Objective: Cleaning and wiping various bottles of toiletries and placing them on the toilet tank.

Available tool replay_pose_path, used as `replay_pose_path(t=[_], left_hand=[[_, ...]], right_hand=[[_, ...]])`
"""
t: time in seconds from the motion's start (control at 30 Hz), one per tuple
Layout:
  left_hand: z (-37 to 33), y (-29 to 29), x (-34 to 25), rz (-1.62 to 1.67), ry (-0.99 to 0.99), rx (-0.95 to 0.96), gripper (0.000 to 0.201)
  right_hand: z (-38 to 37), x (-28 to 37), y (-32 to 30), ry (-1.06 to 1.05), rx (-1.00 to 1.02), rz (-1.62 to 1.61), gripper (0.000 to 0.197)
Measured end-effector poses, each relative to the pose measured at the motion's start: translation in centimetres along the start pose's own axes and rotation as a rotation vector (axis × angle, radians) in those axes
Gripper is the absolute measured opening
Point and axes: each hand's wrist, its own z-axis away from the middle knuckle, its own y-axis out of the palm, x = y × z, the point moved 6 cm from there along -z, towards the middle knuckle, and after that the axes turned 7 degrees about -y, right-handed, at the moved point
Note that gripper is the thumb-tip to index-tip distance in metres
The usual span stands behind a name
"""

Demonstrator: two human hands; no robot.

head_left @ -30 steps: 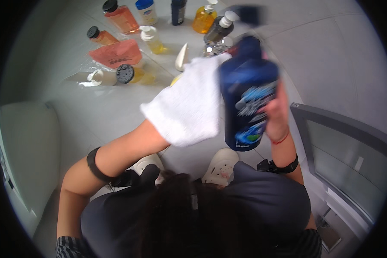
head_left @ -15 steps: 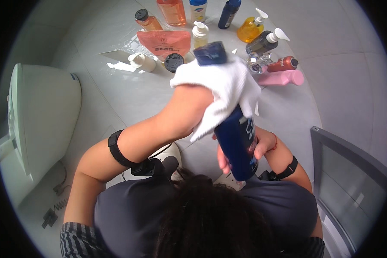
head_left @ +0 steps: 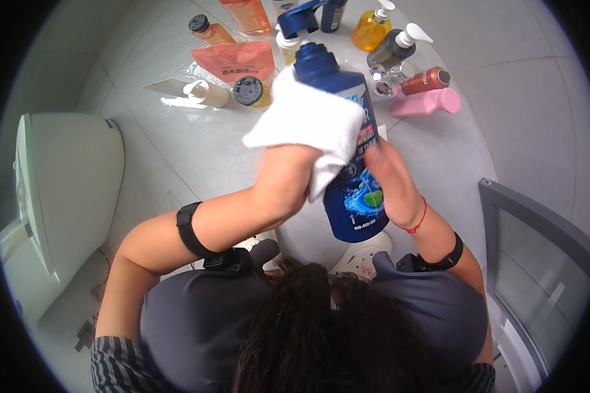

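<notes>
My left hand (head_left: 286, 171) is wrapped in a white cloth (head_left: 308, 121), which it presses against the upper side of a dark blue bottle (head_left: 354, 206). Most of its fingers are hidden by the cloth. From the right, my right hand (head_left: 398, 183) holds the bottle, its blurred thumb on the front and the other fingers out of sight behind. The bottle tilts, with its bare, stepped neck pointing away from me. Just beyond the neck is a dark blue cap (head_left: 299, 21), apart from it; whether anything joins them I cannot tell.
On the grey tiled floor (head_left: 151, 147) beyond my hands stand or lie several bottles, among them a pink bottle (head_left: 426, 102), an amber pump bottle (head_left: 372, 31) and a white pump bottle (head_left: 206, 93). A coral pouch (head_left: 236, 61) lies there too. A toilet (head_left: 72, 190) stands left, a grey-framed panel (head_left: 537, 242) right.
The bottle has moved away from me and turned, so its printed front shows. Its dark blue cap, which stuck out past the cloth, is now off the neck. My right hand has moved up the bottle.
</notes>
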Motion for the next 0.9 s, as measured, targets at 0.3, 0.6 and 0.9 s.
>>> replay_pose_path(t=[0.3,0.6,0.9], left_hand=[[-2.2,-2.9,-0.3,-0.325,-0.010,0.086,0.050],[-1.2,-1.6,-1.8,-0.392,0.229,0.282,0.050],[0.3,1.5,-6.6,-1.063,0.668,0.094,0.031]], right_hand=[[-0.6,-0.4,1.4,-0.016,0.100,-0.107,0.058],[0.5,-1.2,3.5,0.306,0.348,-0.985,0.054],[-3.9,7.3,-2.1,-0.106,-0.104,0.047,0.061]])
